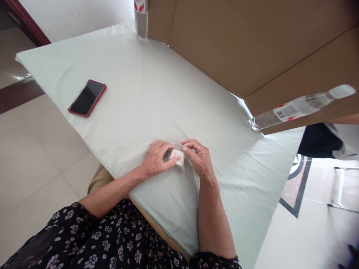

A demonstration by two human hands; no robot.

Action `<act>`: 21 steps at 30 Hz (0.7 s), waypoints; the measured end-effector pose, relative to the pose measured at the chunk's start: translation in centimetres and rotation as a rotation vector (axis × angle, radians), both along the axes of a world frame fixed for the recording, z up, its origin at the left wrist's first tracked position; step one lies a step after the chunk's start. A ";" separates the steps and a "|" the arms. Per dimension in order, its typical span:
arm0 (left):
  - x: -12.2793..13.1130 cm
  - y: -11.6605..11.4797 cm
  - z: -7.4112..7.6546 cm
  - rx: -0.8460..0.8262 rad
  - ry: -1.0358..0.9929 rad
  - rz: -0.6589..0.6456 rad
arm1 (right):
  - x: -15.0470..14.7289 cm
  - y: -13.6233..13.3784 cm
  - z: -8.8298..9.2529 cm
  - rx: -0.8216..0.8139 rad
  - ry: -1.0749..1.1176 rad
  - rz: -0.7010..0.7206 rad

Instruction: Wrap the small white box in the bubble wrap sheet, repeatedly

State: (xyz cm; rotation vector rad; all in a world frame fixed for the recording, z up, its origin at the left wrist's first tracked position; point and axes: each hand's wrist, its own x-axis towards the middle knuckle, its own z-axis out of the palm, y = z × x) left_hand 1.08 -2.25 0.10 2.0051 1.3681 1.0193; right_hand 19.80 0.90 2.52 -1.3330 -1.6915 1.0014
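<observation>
A small pale pack with pinkish print (178,157), seemingly in clear plastic, lies between my hands near the table's front edge. My left hand (158,158) is closed around its left side, thumb across the printed face. At the pack's upper right corner, the thumb and fingertips of my right hand (198,157) are pinched together on its edge or its clear wrapping; which of the two I cannot make out. The fingers partly cover the pack, so its full shape is hidden.
A phone in a red case (87,98) lies on the cloth-covered table (134,89) at left. Tall cardboard panels (224,45) stand along the far right side. One water bottle (141,22) stands at the back, another (294,108) beside the panel's right end.
</observation>
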 end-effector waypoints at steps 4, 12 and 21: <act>0.0 -0.1 -0.1 -0.028 -0.037 0.026 | 0.3 -0.2 0.8 0.063 -0.076 0.117; -0.2 0.0 -0.3 -0.003 -0.001 -0.010 | 0.7 -1.2 2.4 0.207 -0.387 0.210; 0.0 0.1 -0.4 -0.005 0.018 0.002 | 0.9 -2.1 2.8 0.307 -0.527 0.293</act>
